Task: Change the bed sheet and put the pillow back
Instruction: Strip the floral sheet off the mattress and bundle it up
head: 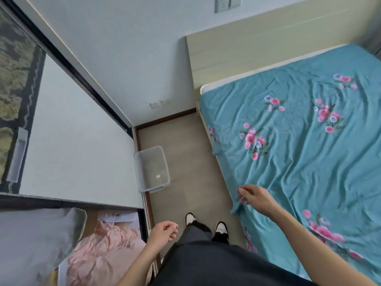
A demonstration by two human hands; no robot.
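Left hand (162,232): mine, fingers loosely curled, empty. Right hand (254,198): fingers parted over teal floral sheet (299,141), spread but rumpled on bed. Pillow (31,238): beside pink sheet (103,256). Next: smoothing, tucking edge.

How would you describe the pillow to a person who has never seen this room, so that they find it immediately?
Start from the bed with the teal flowered sheet and cross the floor strip to the open wardrobe opposite. The pillow lies in its bottom corner, at the lower left of the view. It is plain grey and smooth, unlike the crumpled pink fabric beside it.
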